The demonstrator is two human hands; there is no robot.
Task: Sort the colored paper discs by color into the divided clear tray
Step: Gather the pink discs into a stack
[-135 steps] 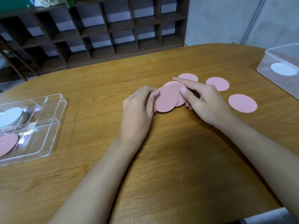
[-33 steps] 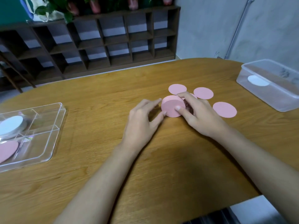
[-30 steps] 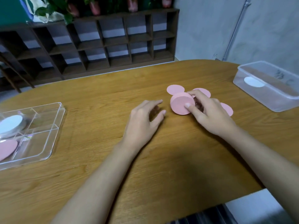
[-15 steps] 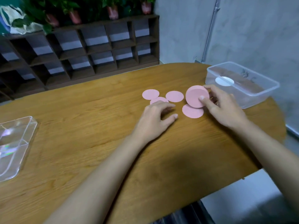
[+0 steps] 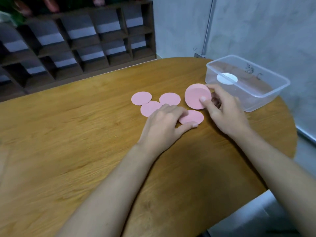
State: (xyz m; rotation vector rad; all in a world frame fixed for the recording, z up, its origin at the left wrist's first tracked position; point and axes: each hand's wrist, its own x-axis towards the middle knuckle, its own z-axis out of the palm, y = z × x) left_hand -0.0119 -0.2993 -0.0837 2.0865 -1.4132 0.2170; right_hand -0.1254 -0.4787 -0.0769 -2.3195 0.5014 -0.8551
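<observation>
Fingers (image 5: 203, 100) of the right hand (image 5: 227, 115) pinch a tilted pink disc stack (image 5: 195, 95); the left hand (image 5: 162, 127) pinches a loose disc (image 5: 194, 116) on the wooden table (image 5: 77, 134). Cubby shelves (image 5: 85, 40) stand behind. The divided tray's corner has left view.

A plain indoor workroom, much like an office or classroom corner.

An oval wood-grain desk (image 5: 85, 151) stands close to a bare grey plaster wall (image 5: 265, 23) with a thin pipe (image 5: 207, 28) running up it. Behind the desk is a dark wooden cubbyhole shelf (image 5: 89, 40) with blurred potted plants (image 5: 17, 9) on top. Light craft things lie on the desk: pink paper discs (image 5: 141, 98) and a clear plastic tub (image 5: 256, 101).
</observation>
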